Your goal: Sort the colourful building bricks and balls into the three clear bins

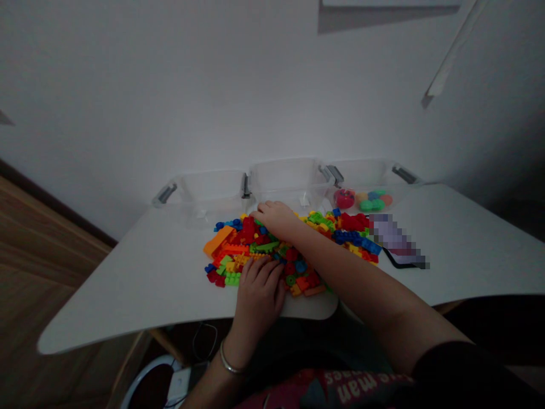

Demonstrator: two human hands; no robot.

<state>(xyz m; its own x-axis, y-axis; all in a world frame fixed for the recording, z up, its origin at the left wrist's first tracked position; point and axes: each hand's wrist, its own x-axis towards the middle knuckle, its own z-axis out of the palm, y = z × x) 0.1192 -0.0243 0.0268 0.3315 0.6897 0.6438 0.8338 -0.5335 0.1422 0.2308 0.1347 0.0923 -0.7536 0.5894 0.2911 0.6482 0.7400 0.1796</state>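
Observation:
A wide heap of colourful toy building bricks (264, 247) lies spread on the white table, in red, orange, yellow, green and blue. On the near side of the heap rests my left hand (260, 287), palm down, its fingers stretched out and slightly apart over the bricks. My right hand (279, 218) reaches across to the far side, its fingers bent and drawn together at the bricks. Whatever its fingertips hold, if anything, is hidden. Just behind that hand stands the middle clear plastic bin (289, 175). My right forearm covers part of the heap.
A left clear bin (213, 187) and a right clear bin (366, 170) flank the middle one along the wall. Several coloured pieces (374, 201) are inside the right bin. A phone (398, 244) lies right of the heap. The table's front edge (140, 331) runs near my body.

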